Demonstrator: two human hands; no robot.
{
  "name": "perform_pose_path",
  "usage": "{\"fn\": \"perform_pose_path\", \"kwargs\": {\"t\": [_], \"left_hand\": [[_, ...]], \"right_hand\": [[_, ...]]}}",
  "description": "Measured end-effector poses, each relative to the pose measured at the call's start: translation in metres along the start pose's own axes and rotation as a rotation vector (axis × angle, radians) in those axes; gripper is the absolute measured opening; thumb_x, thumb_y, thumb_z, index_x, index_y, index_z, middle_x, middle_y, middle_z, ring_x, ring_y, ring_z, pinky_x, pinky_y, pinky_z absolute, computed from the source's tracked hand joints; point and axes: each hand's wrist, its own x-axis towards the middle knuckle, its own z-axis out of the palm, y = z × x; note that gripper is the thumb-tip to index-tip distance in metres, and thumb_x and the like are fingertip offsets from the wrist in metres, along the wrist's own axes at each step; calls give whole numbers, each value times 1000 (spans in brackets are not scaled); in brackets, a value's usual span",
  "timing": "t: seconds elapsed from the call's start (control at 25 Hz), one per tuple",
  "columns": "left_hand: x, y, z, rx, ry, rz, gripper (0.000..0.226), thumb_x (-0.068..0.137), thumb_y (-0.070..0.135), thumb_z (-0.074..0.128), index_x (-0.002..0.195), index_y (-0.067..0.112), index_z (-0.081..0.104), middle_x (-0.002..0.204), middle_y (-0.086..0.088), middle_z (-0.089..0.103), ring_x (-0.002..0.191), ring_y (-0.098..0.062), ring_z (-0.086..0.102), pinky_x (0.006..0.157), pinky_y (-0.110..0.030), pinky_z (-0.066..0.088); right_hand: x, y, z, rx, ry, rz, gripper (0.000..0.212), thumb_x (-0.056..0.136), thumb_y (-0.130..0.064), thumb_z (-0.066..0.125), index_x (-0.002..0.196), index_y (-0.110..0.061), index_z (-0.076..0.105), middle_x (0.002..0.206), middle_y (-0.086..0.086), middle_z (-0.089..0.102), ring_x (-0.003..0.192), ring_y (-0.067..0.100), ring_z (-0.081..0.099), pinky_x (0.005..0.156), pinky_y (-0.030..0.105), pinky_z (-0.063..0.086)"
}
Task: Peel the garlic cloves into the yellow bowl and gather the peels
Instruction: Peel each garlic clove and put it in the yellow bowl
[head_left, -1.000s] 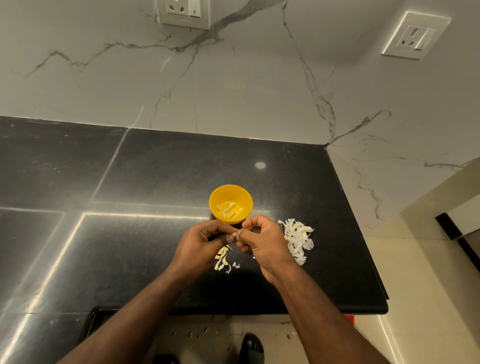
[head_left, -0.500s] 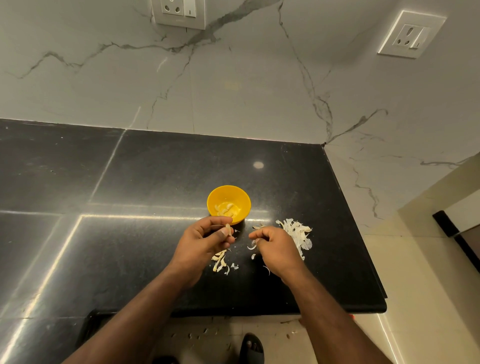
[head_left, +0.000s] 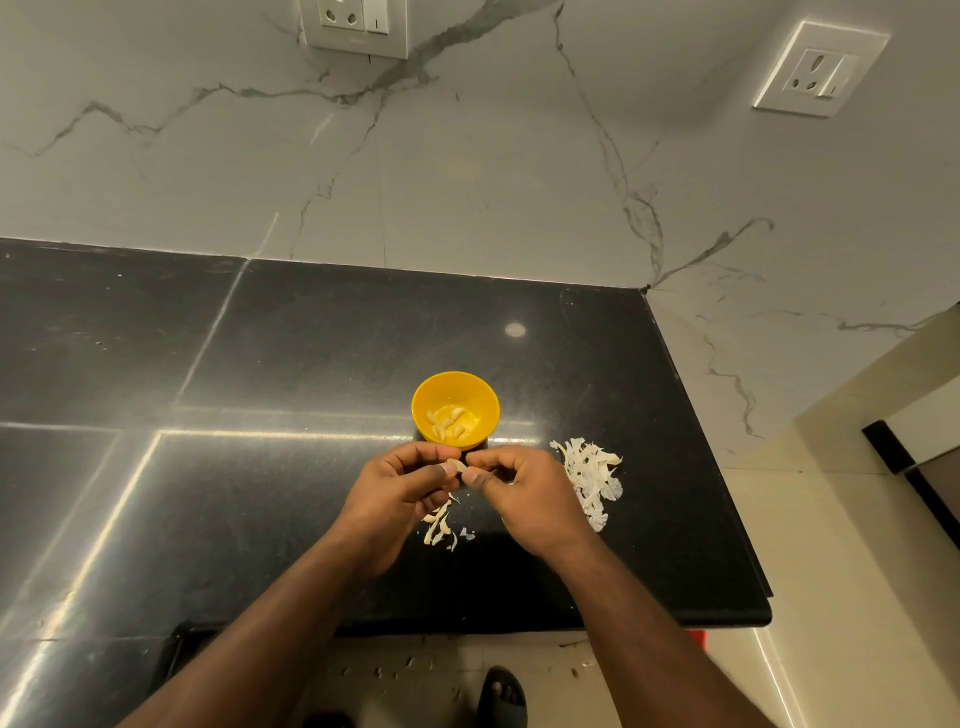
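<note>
Just in front of the yellow bowl (head_left: 455, 410), the left hand (head_left: 397, 491) and right hand (head_left: 524, 493) are pinching one garlic clove (head_left: 458, 465); strip skin rightward, toward the peel pile (head_left: 592, 480).

A black polished stone counter (head_left: 322, 338) runs along the marble wall and ends in a rounded corner at about 4 o'clock, with bright streaks of reflected light crossing its surface. Near its middle, towards 12 o'clock from the front edge, a small yellow bowl (head_left: 480, 400) stands upright on the stone with peeled garlic cloves (head_left: 451, 420) lying in its bottom. At 3 o'clock from the bowl, a little nearer the front, a loose heap of white peels (head_left: 592, 478) lies on the counter. At 6 o'clock from the bowl, a smaller scatter of yellowish peel scraps (head_left: 440, 527) rests on the stone, well apart from the white heap.
</note>
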Motion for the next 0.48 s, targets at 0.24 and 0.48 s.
{"fn": "perform_pose_path", "kwargs": {"t": [0.24,0.48], "left_hand": [[0,1,-3,32,-17,25,11,89,2,67,99,1,69,84,-10,72,77,-16,67,70,-25,53],[1,4,-8,190,-70,98,9,90,0,66,97,2,72,81,-11,71,75,-16,63,72,-30,49]], "right_hand": [[0,-3,9,32,3,21,11,89,-33,73,86,-24,77,78,-10,73,77,10,68,78,44,59],[1,-7,8,326,-105,258,11,91,-14,70,81,-11,75,70,4,69,69,14,60,66,32,48]]}}
